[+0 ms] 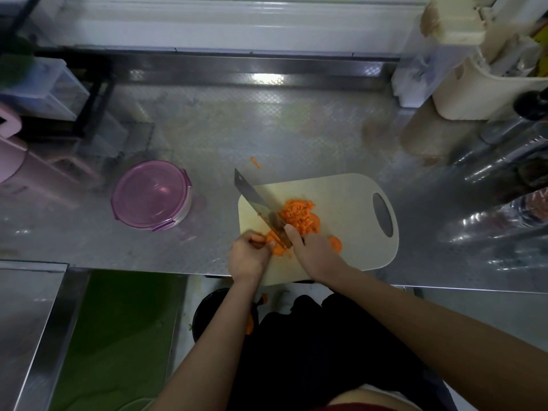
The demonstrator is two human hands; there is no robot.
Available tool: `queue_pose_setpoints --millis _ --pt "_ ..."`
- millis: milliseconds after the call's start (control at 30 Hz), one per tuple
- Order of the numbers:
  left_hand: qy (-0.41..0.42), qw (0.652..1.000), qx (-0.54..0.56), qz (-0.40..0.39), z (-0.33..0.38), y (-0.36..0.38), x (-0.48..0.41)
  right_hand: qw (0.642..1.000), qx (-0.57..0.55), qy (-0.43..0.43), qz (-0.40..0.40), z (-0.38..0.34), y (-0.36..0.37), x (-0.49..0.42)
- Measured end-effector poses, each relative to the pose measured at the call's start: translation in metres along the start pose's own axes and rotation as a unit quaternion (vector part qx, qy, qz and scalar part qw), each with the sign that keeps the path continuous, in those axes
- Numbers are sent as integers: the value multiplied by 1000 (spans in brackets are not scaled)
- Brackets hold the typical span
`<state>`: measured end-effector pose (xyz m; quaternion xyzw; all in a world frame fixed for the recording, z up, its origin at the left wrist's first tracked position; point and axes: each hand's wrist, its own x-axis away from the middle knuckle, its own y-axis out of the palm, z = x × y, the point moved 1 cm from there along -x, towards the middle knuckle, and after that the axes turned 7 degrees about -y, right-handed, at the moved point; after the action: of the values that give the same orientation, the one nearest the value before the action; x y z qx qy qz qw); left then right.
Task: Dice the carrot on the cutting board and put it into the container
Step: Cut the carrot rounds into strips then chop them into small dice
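Note:
A cream cutting board (347, 203) lies on the steel counter. A heap of diced carrot (298, 216) sits in its middle, and a carrot slice (335, 244) lies to the right of my right hand. My left hand (249, 256) curls round carrot strips (277, 247) at the board's near left corner. My right hand (311, 253) grips the handle of a cleaver (258, 203), its blade angled away to the upper left over the strips. A round container with a purple clip lid (151, 195) stands to the left of the board, lid on.
One carrot scrap (255, 162) lies on the counter beyond the board. Bottles (504, 179) and a cream holder (486, 84) crowd the right side. Pink items and a rack stand at the far left. A black bin (207, 312) with carrot peel sits below the counter edge.

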<state>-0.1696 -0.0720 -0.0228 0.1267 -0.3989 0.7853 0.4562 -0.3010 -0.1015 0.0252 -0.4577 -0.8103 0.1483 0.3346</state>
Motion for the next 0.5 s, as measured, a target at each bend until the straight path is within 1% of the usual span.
queue_pose_setpoints --millis 67,233,367,500 --pt "2 1000 4 -3 -1 0 0 1000 -6 -11 -5 3 -5 6" --pt "1 1000 19 4 -5 -1 -1 999 -4 39 -36 12 -7 19" --pt "3 1000 26 14 -6 1 0 999 3 -3 -38 13 -7 28" --pt "-3 1000 16 13 -4 0 1 1000 -2 -15 -21 14 -8 35"
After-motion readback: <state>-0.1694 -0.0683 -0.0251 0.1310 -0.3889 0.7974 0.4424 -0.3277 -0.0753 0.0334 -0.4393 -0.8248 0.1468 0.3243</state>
